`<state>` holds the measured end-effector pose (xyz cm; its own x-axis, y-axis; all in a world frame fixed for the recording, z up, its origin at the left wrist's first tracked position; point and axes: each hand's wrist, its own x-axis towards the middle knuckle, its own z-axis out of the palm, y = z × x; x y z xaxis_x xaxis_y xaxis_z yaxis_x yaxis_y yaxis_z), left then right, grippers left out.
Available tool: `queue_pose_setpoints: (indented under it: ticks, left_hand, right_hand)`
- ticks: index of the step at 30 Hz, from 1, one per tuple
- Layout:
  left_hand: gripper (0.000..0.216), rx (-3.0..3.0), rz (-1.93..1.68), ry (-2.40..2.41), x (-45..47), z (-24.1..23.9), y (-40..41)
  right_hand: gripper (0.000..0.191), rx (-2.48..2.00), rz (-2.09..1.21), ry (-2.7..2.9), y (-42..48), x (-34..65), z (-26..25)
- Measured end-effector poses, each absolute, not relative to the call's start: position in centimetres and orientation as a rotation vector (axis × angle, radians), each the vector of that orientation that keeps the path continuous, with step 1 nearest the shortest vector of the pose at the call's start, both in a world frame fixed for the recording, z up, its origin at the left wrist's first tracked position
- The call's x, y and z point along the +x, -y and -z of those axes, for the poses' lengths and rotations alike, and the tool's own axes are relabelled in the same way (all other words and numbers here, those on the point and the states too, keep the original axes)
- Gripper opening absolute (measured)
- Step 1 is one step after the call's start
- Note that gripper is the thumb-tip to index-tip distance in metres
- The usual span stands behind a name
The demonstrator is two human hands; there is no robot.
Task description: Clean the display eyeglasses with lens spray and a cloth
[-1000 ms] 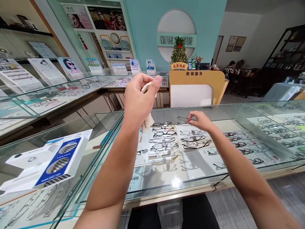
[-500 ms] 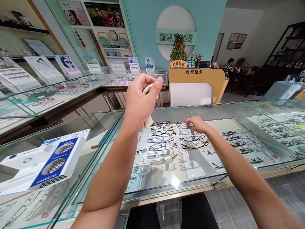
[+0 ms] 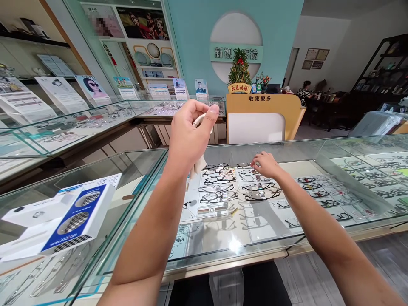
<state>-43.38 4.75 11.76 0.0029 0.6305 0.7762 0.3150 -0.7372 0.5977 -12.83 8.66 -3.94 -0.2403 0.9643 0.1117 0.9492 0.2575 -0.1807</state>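
My left hand (image 3: 188, 138) is raised above the glass display case, its fingers curled round a cream-coloured cloth (image 3: 198, 165). A fold of it shows between thumb and fingers, and the rest hangs below the palm. Farther right, my right hand (image 3: 266, 164) is low over the back of the right-hand column of eyeglasses (image 3: 259, 194), fingers apart and slightly bent. Beside its fingertips lies a thin-framed pair of glasses (image 3: 245, 173); whether they touch is unclear. A second column of dark-framed glasses (image 3: 219, 196) lies to the left.
The case's glass front edge (image 3: 236, 254) runs between my body and the frames. A blue and white box (image 3: 75, 216) stands on the left case. More glasses (image 3: 321, 194) lie to the right. Behind is a wooden counter (image 3: 295, 112), and a person (image 3: 304, 93) sits far back.
The fingers of my right hand have loosened from a pinch and spread, the hand shifting slightly right. My left hand keeps its hold on the cloth. The view has tilted up a little.
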Motion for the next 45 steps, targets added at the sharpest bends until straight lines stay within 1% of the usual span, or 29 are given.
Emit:
queue_pose_setpoints:
  ticks: [2,4,9,14,16,18,21,23,25,27,29,31,34,37,39,41,43,45]
  left_hand:
    - [0.047,2.030,-1.782,-1.003,-43.4,-11.9,-4.6]
    - [0.046,2.032,-1.756,-1.024,-43.4,-12.0,-4.3]
    - [0.042,2.025,-1.729,-1.025,-43.3,-12.2,-3.9]
    - [0.037,1.994,-1.716,-0.963,-43.3,-12.0,-4.0]
    - [0.035,1.995,-1.686,-0.952,-43.5,-12.0,-3.9]
    - [0.036,2.011,-1.622,-0.971,-43.7,-12.1,-3.8]
    - [0.039,1.995,-1.436,-1.020,-44.1,-12.2,-3.9]
    - [0.039,1.938,-1.293,-0.998,-44.2,-12.1,-4.4]
    - [0.035,1.836,-1.186,-0.900,-44.1,-12.0,-5.1]
    - [0.025,1.700,-1.163,-0.753,-44.0,-11.9,-5.7]
    - [0.025,1.590,-1.240,-0.610,-43.9,-11.8,-6.1]
    - [0.034,1.564,-1.400,-0.532,-43.8,-11.8,-6.1]
    - [0.042,1.635,-1.692,-0.566,-43.4,-11.7,-5.7]
    - [0.042,1.751,-1.945,-0.609,-42.8,-11.2,-5.5]
    - [0.035,1.844,-2.089,-0.606,-42.5,-10.7,-5.6]
    - [0.026,1.954,-2.212,-0.629,-42.4,-10.1,-6.0]
    - [0.020,2.081,-2.278,-0.678,-42.4,-9.6,-6.3]
    - [0.019,2.200,-2.297,-0.697,-42.4,-9.4,-6.5]
  right_hand:
    - [0.040,-1.805,-0.110,2.333,-8.8,-12.9,4.2]
    - [0.043,-1.805,-0.130,2.347,-8.9,-13.0,4.6]
    - [0.043,-1.784,-0.155,2.325,-9.3,-13.1,5.5]
    - [0.045,-1.770,-0.121,2.117,-9.4,-12.4,4.6]
    - [0.048,-1.749,-0.087,2.019,-9.0,-12.3,3.6]
    - [0.049,-1.622,-0.087,1.922,-8.4,-12.8,2.2]
    - [0.043,-1.236,-0.070,1.784,-7.0,-15.2,-0.8]
    - [0.038,-1.017,0.024,1.771,-5.9,-17.6,-3.3]
    - [0.035,-0.841,0.131,1.812,-4.8,-20.1,-5.8]
    - [0.036,-0.744,0.246,1.834,-3.8,-22.4,-8.1]
    - [0.039,-0.740,0.349,1.829,-3.1,-24.2,-9.7]
    - [0.043,-0.773,0.410,1.815,-2.7,-25.5,-10.6]
    - [0.045,-0.790,0.439,1.809,-2.5,-26.8,-10.8]
    - [0.043,-0.787,0.430,1.711,-2.5,-27.6,-10.3]
    - [0.040,-0.796,0.360,1.576,-2.6,-27.8,-10.1]
    - [0.037,-0.797,0.151,1.481,-2.7,-27.8,-10.1]
    - [0.033,-0.781,-0.198,1.430,-2.9,-27.5,-10.2]
    - [0.031,-0.746,-0.593,1.358,-3.2,-27.1,-10.5]
